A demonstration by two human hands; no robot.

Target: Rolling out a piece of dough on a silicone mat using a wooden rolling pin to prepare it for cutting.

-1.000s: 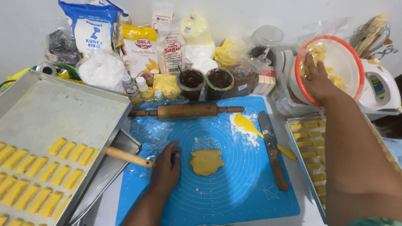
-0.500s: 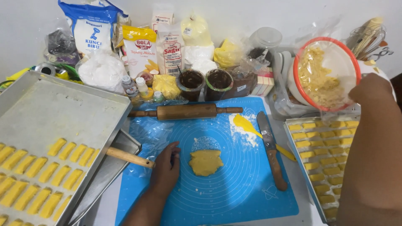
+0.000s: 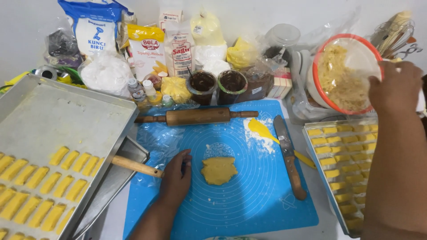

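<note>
My left hand (image 3: 175, 178) lies palm down on the blue silicone mat (image 3: 249, 200), fingers loosely apart, just left of a flat yellow dough piece (image 3: 218, 170). The end of a wooden handle (image 3: 135, 166) touches its thumb side. At the upper right, my right hand (image 3: 395, 86) grips the right rim of an orange-rimmed clear bowl (image 3: 344, 75). The bowl is tilted toward me and holds pale yellow shreds.
A wooden rolling pin (image 3: 195, 116), a yellow spatula (image 3: 262, 130) and a wooden-handled knife (image 3: 289, 160) lie on the mat. A metal tray (image 3: 53, 120) at left and another tray (image 3: 311, 146) at right hold several yellow dough sticks. Bags, bottles and two brown tubs crowd the back.
My right hand moved from the front of the bowl to its right rim, and the bowl now tilts toward me, showing its contents. My left hand stayed still.
</note>
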